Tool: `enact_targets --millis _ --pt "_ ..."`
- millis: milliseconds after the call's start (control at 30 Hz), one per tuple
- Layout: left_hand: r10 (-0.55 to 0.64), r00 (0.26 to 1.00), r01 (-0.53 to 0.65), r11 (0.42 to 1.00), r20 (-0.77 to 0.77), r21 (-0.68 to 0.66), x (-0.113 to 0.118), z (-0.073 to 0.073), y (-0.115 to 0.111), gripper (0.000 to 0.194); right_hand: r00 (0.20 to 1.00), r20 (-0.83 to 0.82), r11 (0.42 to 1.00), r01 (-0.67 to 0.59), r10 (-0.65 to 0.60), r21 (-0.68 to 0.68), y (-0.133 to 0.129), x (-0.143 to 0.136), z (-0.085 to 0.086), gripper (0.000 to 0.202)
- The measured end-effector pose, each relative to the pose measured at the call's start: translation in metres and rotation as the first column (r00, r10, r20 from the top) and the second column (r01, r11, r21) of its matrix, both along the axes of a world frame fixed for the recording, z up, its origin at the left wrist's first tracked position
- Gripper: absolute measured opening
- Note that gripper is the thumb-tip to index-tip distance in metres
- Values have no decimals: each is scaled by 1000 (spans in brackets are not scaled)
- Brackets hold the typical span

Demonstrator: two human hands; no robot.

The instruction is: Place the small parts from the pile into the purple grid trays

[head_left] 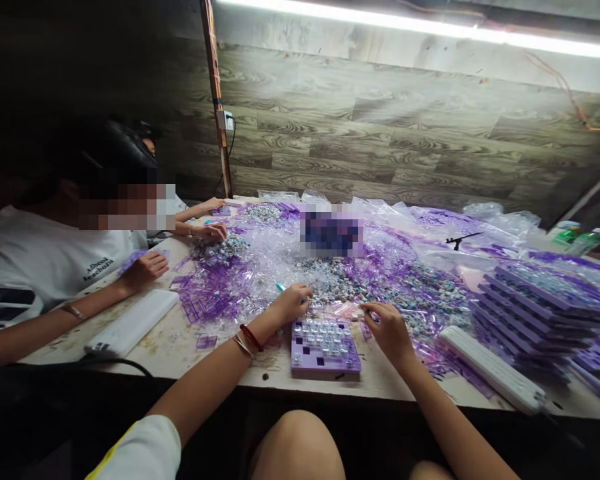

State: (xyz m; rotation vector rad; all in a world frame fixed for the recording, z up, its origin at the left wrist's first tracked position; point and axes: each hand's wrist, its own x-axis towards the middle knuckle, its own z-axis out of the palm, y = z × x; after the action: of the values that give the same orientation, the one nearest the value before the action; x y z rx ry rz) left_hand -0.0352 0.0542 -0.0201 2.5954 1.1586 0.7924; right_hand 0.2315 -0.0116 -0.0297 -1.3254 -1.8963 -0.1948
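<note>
My left hand is closed just above the back edge of a purple tray. A thin teal stick pokes out from behind its knuckles; the rest of it is hidden. Rows of small clear pieces fill many of the tray's square slots, while a few slots show dark. To the right of the tray, my right hand has thumb and index finger pinched together. Whatever sits at those fingertips is too small to name. Beyond both hands lies a heap of tiny white, grey and blue parts.
Stacked purple trays rise at the right, beside a white power strip. Another white strip lies left. Loose purple pieces and clear plastic are strewn about. Co-workers' hands are busy at the left. Green bottles stand far right.
</note>
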Motion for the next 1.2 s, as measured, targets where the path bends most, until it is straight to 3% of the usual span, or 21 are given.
enact_targets --millis 200,467,567,633,700,833,900,1100,1200 --pt "0 1000 0 1000 17 2 -1 0 2 22 992 -117 998 -57 54 -22 -14 -5 16 24" --pt "26 999 -26 1000 31 11 0 -2 3 21 969 -244 996 -56 39 -63 -29 -10 32 22" --pt "138 990 -138 990 5 39 -1 6 0 21 963 -251 990 -117 95 -76 -39 -20 42 22" --pt "275 961 -273 959 -16 75 -7 14 -2 22 954 -244 976 -200 175 -82 -47 -31 47 21" --pt "439 898 -432 893 -37 126 -15 22 -2 24 937 -235 955 -284 258 -83 -54 -42 51 20" --pt "773 622 -751 634 -126 182 -38 33 4 30 911 -207 919 -382 358 -92 -61 -55 51 17" --pt "817 552 -807 574 -166 142 -47 34 7 32 901 -197 905 -411 386 -111 -63 -57 50 17" --pt "788 581 -787 608 -205 103 -56 35 11 34 915 -142 893 -400 377 -208 -69 -60 50 19" --pt "768 610 -764 635 -194 113 -53 38 11 37 891 -137 840 -454 433 -297 -75 -67 48 18"
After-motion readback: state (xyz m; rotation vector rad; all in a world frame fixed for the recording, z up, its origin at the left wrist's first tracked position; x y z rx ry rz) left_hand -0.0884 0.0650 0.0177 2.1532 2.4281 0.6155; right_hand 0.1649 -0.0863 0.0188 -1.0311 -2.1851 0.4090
